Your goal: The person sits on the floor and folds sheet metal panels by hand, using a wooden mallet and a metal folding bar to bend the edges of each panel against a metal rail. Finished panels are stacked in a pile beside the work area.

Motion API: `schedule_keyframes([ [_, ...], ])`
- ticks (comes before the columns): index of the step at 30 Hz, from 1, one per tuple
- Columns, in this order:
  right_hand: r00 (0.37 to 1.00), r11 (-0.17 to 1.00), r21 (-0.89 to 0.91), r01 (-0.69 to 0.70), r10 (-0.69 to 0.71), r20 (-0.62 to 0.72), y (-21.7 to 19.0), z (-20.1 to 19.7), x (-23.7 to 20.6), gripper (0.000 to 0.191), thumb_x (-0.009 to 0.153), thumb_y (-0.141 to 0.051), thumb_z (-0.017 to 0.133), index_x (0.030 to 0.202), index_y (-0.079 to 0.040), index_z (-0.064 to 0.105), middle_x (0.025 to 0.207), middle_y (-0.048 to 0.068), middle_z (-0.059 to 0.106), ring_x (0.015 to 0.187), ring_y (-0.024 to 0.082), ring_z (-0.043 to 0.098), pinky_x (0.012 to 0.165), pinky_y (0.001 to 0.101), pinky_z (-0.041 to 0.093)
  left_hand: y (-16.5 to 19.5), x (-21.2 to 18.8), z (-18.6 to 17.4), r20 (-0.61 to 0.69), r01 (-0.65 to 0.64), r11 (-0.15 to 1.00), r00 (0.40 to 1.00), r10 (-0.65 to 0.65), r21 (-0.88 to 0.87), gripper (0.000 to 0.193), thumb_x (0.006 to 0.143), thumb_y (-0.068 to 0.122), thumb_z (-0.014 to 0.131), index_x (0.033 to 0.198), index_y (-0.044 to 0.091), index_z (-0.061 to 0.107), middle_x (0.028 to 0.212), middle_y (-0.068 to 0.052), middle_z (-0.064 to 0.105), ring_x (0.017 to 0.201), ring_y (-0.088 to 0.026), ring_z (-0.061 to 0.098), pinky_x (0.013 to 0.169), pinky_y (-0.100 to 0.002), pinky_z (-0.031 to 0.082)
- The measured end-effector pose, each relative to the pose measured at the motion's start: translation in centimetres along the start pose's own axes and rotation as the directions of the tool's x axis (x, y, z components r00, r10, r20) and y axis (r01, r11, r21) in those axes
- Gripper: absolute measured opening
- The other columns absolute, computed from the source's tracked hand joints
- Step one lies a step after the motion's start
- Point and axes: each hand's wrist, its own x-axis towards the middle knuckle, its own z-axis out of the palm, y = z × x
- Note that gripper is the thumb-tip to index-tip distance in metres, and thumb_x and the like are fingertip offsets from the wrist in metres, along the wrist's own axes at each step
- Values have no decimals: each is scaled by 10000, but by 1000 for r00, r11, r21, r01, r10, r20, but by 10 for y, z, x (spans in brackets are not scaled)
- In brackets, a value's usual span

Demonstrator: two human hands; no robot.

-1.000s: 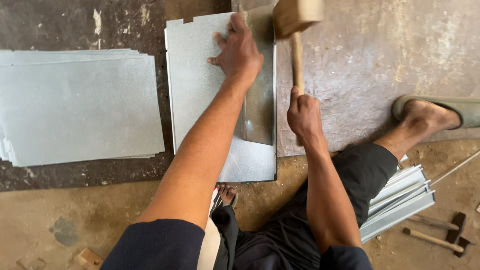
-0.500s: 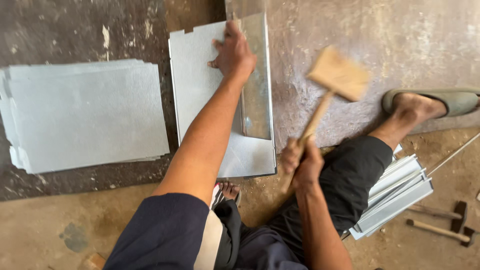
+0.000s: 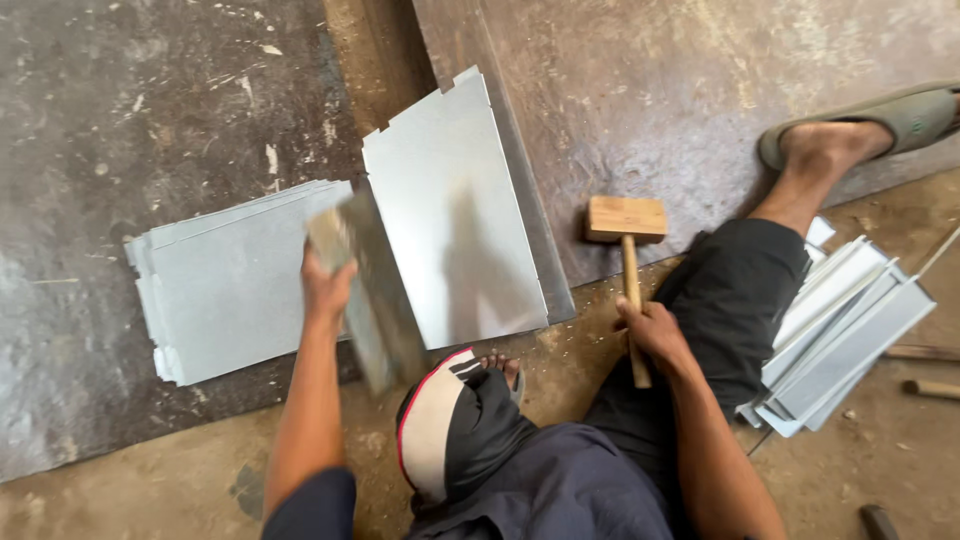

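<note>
My left hand (image 3: 325, 288) grips a narrow metal bar (image 3: 368, 290), blurred, held tilted above the edge of a stack of flat metal sheets (image 3: 235, 280). My right hand (image 3: 655, 335) holds the handle of a wooden mallet (image 3: 626, 222), whose head rests on the floor. Between the hands lies a single metal sheet (image 3: 455, 215) with one long folded edge, flat on the floor.
A pile of bent sheet pieces (image 3: 850, 335) lies at the right beside my leg. My sandalled foot (image 3: 870, 125) is stretched out at the upper right. Wooden tool handles (image 3: 925, 385) lie at the far right. The floor is rough concrete.
My left hand left the single sheet and picked up the metal bar, moving left. My right hand lowered the mallet from the air until its head rests on the floor.
</note>
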Motion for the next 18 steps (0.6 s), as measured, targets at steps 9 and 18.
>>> schedule_keyframes([
  [9, 957, 885, -365, 290, -280, 81, -84, 107, -53, 476, 894, -409, 756, 743, 41, 719, 755, 287, 647, 696, 460, 646, 675, 527, 506, -116, -224, -102, 69, 73, 636, 978, -196, 769, 596, 838, 380, 788, 1287, 10, 658, 1119, -259, 721, 1021, -405, 707, 891, -473, 563],
  [18, 665, 672, -115, 732, -741, -92, -170, 78, -85, 127, 939, -15, 674, 867, 81, 717, 916, 206, 747, 691, 285, 719, 564, 355, 560, 34, -95, -29, 128, -516, 639, 824, 552, 570, 644, 939, 188, 785, 1498, 76, 486, 1452, -180, 584, 1373, -361, 549, 1177, -483, 451],
])
